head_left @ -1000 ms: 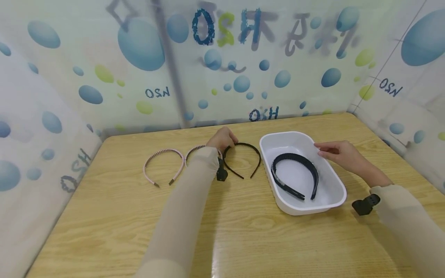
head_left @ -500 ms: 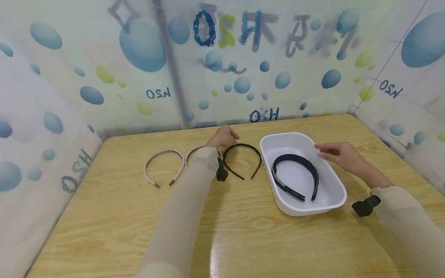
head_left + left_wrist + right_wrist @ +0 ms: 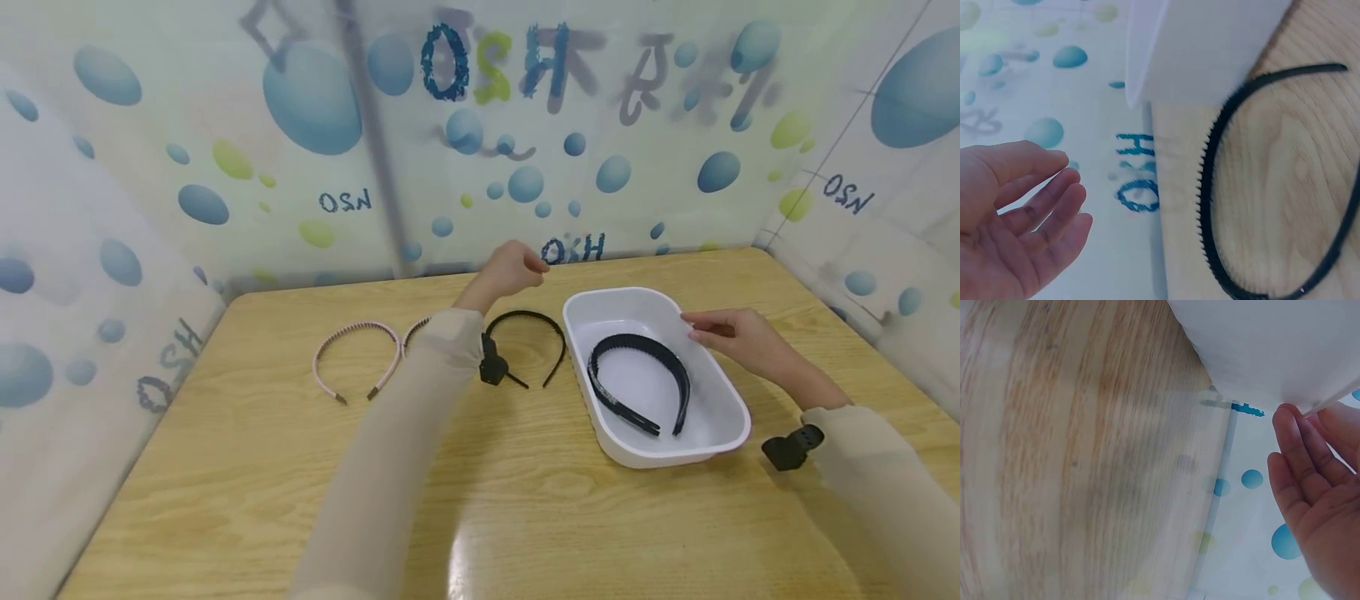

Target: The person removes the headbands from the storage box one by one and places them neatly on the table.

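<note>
My left hand (image 3: 512, 271) is raised above the table's far side, fingers loosely curled with nothing between them. Below it lies a thin black toothed headband (image 3: 558, 340), which the left wrist view shows large. My right hand (image 3: 738, 337) pinches the right rim of a white plastic tub (image 3: 720, 408); in the right wrist view its fingers (image 3: 1294, 437) press the outer wall. Inside the tub sits a wide black headband (image 3: 651, 342) with a glittery patch, perhaps more than one overlapping. A pink headband (image 3: 322, 350) lies at left; another headband (image 3: 411, 327) is mostly hidden by my left sleeve.
The wooden table (image 3: 570, 533) ends at a back wall covering (image 3: 480, 217) printed with blue and green drops. Side panels of the same print stand at left and right. A small black device (image 3: 792, 447) is strapped on each wrist.
My left hand has moved off the thin black headband, up and a little to the right. The headband stays on the table. My right hand and the tub have hardly moved.
</note>
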A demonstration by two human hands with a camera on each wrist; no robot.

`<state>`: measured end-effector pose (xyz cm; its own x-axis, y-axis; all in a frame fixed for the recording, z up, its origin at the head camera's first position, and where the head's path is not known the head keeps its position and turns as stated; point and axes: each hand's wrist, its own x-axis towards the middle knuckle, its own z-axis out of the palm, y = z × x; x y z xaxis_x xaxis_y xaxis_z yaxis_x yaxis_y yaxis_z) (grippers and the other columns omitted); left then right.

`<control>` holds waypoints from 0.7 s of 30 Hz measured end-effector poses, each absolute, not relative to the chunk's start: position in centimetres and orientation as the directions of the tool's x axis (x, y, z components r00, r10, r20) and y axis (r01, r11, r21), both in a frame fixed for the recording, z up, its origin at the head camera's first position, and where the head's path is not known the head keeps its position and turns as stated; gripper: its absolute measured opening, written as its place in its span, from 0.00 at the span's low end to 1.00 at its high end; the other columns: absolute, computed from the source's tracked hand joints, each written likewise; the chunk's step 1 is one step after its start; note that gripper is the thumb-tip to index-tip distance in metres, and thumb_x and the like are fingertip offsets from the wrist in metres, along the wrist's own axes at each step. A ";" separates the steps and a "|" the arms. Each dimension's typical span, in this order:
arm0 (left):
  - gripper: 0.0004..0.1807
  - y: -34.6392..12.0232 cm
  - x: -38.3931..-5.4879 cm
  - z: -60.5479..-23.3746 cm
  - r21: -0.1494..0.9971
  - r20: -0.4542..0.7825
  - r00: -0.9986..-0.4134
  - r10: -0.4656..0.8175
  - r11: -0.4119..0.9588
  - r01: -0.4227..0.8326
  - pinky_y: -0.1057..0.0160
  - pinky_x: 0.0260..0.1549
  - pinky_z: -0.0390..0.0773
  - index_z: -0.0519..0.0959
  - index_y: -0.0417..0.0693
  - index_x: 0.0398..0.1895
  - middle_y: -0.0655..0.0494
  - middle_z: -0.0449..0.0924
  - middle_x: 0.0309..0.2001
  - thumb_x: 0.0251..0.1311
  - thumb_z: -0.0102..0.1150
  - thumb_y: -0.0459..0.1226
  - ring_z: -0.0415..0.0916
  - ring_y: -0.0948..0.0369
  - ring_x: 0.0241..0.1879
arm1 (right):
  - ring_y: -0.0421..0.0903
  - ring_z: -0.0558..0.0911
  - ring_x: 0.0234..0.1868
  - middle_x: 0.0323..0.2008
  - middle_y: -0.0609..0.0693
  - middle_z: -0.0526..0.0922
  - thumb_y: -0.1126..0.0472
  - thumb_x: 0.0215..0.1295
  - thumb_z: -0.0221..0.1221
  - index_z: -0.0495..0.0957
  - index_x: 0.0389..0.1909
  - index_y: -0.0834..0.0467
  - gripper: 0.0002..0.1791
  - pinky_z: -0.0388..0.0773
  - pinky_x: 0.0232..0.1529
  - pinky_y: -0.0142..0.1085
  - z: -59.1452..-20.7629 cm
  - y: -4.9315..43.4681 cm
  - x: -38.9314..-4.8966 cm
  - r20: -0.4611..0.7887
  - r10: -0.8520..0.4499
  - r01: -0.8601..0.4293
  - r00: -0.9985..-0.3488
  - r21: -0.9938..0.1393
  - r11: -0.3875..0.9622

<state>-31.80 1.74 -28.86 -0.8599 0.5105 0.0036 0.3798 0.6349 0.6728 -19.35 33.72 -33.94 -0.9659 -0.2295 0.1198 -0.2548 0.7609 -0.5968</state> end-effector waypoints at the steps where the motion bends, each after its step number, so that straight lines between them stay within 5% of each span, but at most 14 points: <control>1: 0.13 2.0 -31.7 -28.6 0.673 0.010 -0.857 0.516 0.630 0.387 0.63 0.43 0.74 0.80 0.41 0.47 0.49 0.78 0.48 0.60 0.55 0.31 0.73 0.56 0.49 | 0.58 0.76 0.47 0.50 0.70 0.74 0.64 0.64 0.55 0.71 0.54 0.72 0.20 0.76 0.39 0.26 -34.0 33.7 -19.4 0.122 -0.230 -0.256 -0.966 -0.596 0.761; 9: 0.12 4.1 -30.4 -27.4 0.673 0.032 -0.837 0.546 0.607 0.422 0.65 0.41 0.74 0.80 0.41 0.46 0.49 0.78 0.47 0.59 0.55 0.31 0.74 0.57 0.46 | 0.39 0.77 0.43 0.49 0.69 0.75 0.62 0.64 0.55 0.72 0.53 0.71 0.20 0.76 0.39 0.26 -33.9 33.7 -19.2 0.121 -0.219 -0.247 -0.968 -0.600 0.761; 21: 0.13 7.6 -29.5 -27.4 0.668 -0.003 -0.805 0.594 0.600 0.440 0.69 0.36 0.74 0.80 0.41 0.47 0.50 0.80 0.46 0.59 0.56 0.31 0.76 0.59 0.42 | 0.61 0.75 0.48 0.51 0.70 0.73 0.61 0.66 0.54 0.71 0.54 0.71 0.21 0.77 0.40 0.33 -33.7 33.6 -19.1 0.115 -0.223 -0.247 -0.968 -0.592 0.767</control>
